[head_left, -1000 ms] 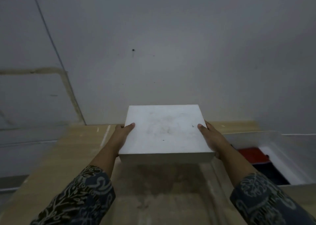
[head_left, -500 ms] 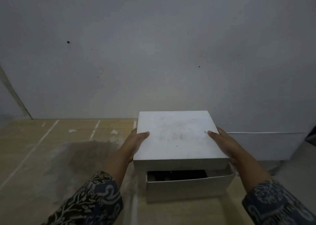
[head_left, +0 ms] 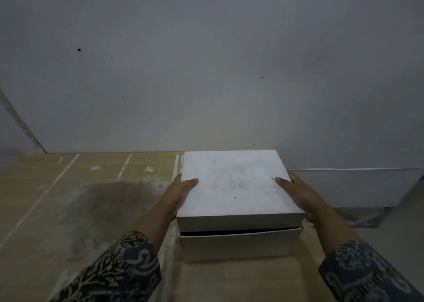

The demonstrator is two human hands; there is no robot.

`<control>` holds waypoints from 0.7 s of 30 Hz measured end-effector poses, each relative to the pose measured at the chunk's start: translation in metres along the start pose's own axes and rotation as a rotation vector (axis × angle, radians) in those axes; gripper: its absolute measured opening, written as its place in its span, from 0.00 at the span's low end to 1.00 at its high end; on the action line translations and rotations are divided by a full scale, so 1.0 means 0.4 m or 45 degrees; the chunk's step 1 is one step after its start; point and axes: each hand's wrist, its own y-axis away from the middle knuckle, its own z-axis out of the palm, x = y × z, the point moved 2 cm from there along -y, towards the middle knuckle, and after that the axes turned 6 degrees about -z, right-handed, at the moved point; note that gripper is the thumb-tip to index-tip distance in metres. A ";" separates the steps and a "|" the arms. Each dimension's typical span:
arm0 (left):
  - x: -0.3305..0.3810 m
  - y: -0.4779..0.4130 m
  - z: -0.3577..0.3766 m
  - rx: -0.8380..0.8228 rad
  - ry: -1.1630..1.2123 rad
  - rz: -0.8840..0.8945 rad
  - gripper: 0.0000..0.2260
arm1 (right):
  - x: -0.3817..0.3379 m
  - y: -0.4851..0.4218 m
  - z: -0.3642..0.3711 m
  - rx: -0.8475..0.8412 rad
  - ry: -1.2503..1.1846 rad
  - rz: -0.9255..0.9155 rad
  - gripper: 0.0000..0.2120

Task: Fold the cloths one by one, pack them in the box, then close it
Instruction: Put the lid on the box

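Pale grey wall (head_left: pixel 206 72) fills most of what we see, speckled with a few small dark marks. Below it runs the light wood-grain tabletop (head_left: pixel 68 210), streaked with white scuffs and bearing a broad dark stain (head_left: pixel 110 200) out to the left of our left hand. Between our hands we hold the white lid (head_left: pixel 234 187), its top faintly smudged. Our left hand (head_left: pixel 181 196) grips the lid's left edge, thumb laid across the top and fingers hidden down the side. Our right hand (head_left: pixel 300 198) grips the right edge the same way, thumb on top, fingers out of sight. Directly beneath the lid, the white box (head_left: pixel 238 246) stands on the tabletop, roughly lined up with it. Along the near side a narrow dark gap shows between the lid's lower edge and the box's rim, and we cannot tell whether the two touch anywhere. Through that gap we see only darkness, so what lies inside is hidden from us. Patterned dark blue sleeves (head_left: pixel 119 269) cover our forearms. Beyond our right hand a low white ledge (head_left: pixel 344 187) runs along the foot of the wall.
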 end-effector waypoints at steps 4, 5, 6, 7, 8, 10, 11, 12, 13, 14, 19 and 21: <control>-0.014 -0.008 -0.003 0.015 -0.005 -0.004 0.22 | 0.015 0.000 -0.001 -0.022 0.037 0.019 0.24; -0.015 -0.003 -0.002 0.018 0.003 -0.009 0.22 | 0.017 0.001 0.000 -0.029 0.051 0.020 0.24; -0.017 -0.001 -0.001 0.011 0.007 -0.018 0.22 | 0.019 0.002 0.002 -0.033 0.061 0.017 0.24; -0.016 0.003 0.001 0.014 0.005 -0.018 0.21 | 0.020 0.002 0.002 -0.031 0.063 0.009 0.24; -0.016 0.003 0.003 0.007 0.004 -0.018 0.20 | 0.022 0.001 0.002 -0.029 0.060 0.006 0.23; -0.020 -0.007 -0.001 0.016 0.002 -0.023 0.20 | 0.027 -0.002 0.003 -0.024 0.073 0.005 0.23; -0.020 -0.008 0.001 0.022 -0.003 -0.025 0.20 | 0.030 -0.003 0.004 -0.024 0.086 0.000 0.23; -0.022 -0.011 0.002 0.017 -0.011 -0.025 0.21 | 0.034 -0.005 0.005 -0.024 0.091 -0.005 0.23; -0.025 -0.012 0.002 0.035 -0.035 -0.027 0.21 | 0.039 -0.006 0.006 -0.022 0.094 -0.008 0.23; -0.028 -0.010 0.003 0.049 -0.068 -0.033 0.20 | 0.044 -0.008 0.006 -0.019 0.097 -0.007 0.23; -0.053 -0.028 -0.002 0.124 -0.205 -0.057 0.28 | 0.058 -0.020 0.008 -0.049 0.109 0.021 0.23; -0.062 -0.029 -0.001 0.143 -0.250 -0.056 0.27 | 0.066 -0.025 0.013 -0.053 0.139 0.005 0.23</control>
